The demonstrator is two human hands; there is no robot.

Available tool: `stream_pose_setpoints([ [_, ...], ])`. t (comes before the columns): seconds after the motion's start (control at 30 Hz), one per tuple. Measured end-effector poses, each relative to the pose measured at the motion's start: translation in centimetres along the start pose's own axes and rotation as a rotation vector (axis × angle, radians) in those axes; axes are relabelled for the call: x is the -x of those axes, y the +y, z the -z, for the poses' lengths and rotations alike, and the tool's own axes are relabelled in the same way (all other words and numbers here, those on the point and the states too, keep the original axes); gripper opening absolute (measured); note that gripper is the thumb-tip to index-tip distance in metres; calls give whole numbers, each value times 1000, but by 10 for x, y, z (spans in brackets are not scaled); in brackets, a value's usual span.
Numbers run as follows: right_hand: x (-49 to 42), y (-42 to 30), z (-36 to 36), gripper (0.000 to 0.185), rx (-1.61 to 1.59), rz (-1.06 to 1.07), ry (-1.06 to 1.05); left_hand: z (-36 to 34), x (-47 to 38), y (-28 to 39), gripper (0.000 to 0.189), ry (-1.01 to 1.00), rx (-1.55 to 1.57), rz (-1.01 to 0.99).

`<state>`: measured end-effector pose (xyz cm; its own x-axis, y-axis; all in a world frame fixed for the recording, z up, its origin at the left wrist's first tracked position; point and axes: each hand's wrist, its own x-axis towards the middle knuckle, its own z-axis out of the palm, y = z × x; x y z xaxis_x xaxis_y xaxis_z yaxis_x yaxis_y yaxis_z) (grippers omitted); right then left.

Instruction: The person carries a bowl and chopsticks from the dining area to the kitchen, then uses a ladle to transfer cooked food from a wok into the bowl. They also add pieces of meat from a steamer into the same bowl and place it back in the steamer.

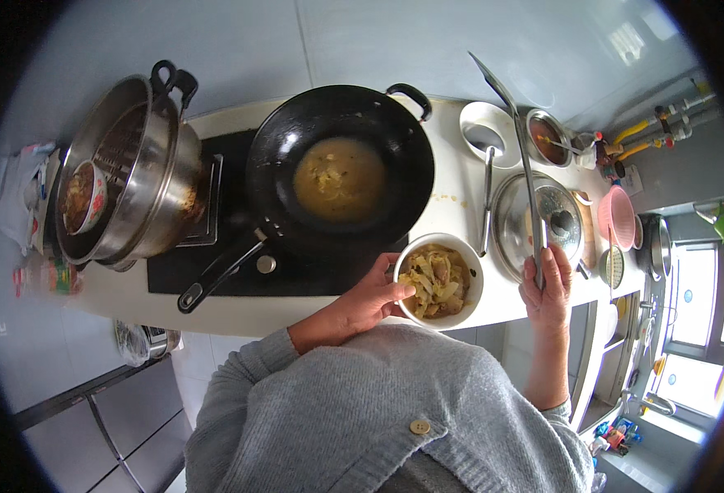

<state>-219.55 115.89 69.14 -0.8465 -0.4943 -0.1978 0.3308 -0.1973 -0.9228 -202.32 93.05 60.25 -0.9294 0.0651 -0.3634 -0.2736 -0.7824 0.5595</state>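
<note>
My left hand (374, 293) grips a white bowl (478, 277) by its left side, thumb over the rim. Cooked cabbage (434, 280) with other pieces nearly fills it. In my right hand (548, 286) is the handle of a long metal spatula (524, 148), its blade raised toward the wall. Left of the spatula, a black wok (343, 111) sits on the cooktop (313, 277), with brownish broth (339, 188) and a few cabbage bits inside. Beneath the spatula handle lies a glass pot lid (510, 215) with a steel rim.
A steel steamer pot (158, 203) at left holds a flowered bowl (98, 200) of food. Behind the lid are a white dish (504, 157) with a ladle (488, 197) and a steel bowl (550, 126) of red sauce. A pink basket (616, 215) stands farther right. The wok's long handle (220, 277) points toward me.
</note>
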Motion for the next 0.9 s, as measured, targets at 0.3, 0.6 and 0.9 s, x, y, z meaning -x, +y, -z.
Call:
stream_pose_setpoints([
  [0.3,-54,75,71,24,579,133,309,33,-95,-66,65,76,68,-54],
  [0.6,-134,158,108,26,771,187,448,30,-119,-84,60,238,30,-76],
  [0.9,-155,175,121,26,849,246,455,28,-130,-95,58,343,8,-6],
])
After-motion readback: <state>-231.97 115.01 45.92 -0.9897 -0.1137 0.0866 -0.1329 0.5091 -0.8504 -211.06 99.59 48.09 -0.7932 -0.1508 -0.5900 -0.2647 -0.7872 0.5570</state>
